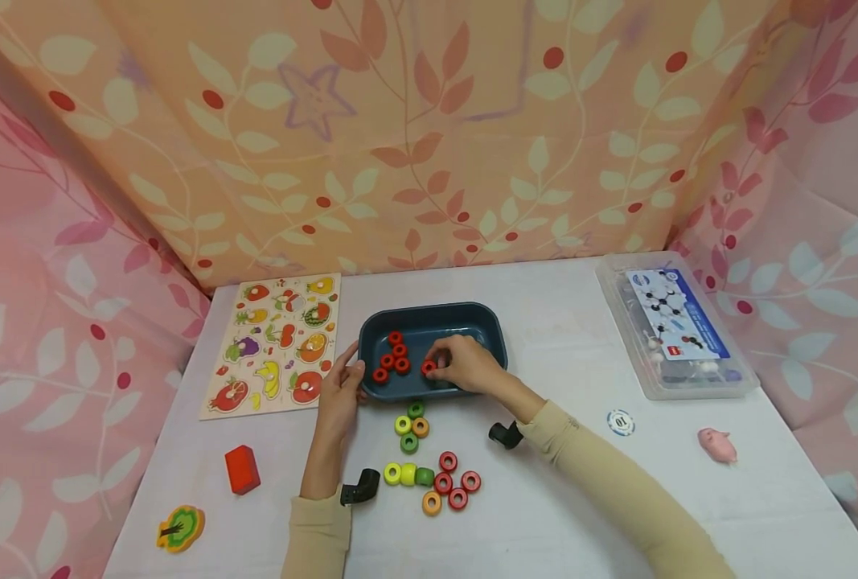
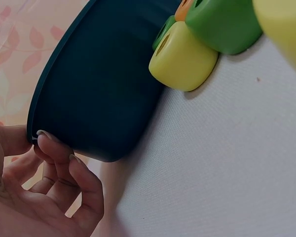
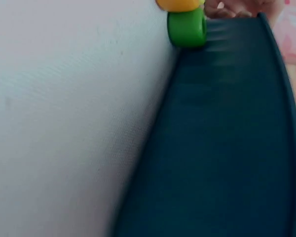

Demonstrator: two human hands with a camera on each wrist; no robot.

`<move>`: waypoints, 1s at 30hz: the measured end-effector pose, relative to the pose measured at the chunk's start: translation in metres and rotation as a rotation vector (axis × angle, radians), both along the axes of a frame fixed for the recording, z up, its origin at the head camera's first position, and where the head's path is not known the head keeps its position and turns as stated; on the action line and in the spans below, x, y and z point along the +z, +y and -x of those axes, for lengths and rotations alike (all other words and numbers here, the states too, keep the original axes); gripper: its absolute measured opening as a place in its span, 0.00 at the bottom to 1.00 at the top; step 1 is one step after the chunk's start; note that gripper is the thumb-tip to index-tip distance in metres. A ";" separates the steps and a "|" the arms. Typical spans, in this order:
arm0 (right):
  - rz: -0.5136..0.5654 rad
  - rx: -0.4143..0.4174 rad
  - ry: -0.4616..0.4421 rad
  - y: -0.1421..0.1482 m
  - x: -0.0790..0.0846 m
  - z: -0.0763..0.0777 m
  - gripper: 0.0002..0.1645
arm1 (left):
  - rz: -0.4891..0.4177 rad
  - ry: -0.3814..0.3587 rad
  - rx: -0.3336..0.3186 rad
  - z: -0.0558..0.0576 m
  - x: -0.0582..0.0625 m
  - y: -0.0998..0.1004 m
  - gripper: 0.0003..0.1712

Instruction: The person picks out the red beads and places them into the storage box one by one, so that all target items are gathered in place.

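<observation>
A dark blue tray stands on the table, with several red ring beads inside at its left. My left hand pinches the tray's left end, and the left wrist view shows thumb and fingertips at the rim. Inside the tray, my right hand reaches down and pinches a red bead near the front wall. In the right wrist view only the tray's outer wall shows, and the right hand is hidden. Just in front of the tray lie green, yellow and orange beads.
More red beads, with yellow, green and orange ones, lie nearer me. A fruit puzzle board is at left, above a red block and a tree piece. At right are a clear plastic case, a round chip and a pink pig.
</observation>
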State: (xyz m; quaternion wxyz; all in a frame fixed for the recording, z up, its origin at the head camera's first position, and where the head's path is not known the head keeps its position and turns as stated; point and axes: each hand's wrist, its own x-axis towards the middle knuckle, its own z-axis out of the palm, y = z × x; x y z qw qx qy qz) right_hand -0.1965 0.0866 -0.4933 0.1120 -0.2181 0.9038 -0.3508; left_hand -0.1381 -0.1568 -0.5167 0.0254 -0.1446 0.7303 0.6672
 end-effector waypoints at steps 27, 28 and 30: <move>0.212 0.261 0.083 0.012 0.034 -0.038 0.16 | 0.004 -0.007 0.004 0.000 0.001 0.001 0.24; 0.222 0.285 0.062 0.013 0.036 -0.043 0.16 | 0.004 -0.009 0.004 0.000 0.001 0.001 0.24; 0.214 0.335 0.014 0.016 0.039 -0.053 0.17 | 0.003 -0.012 0.002 0.000 0.000 0.000 0.24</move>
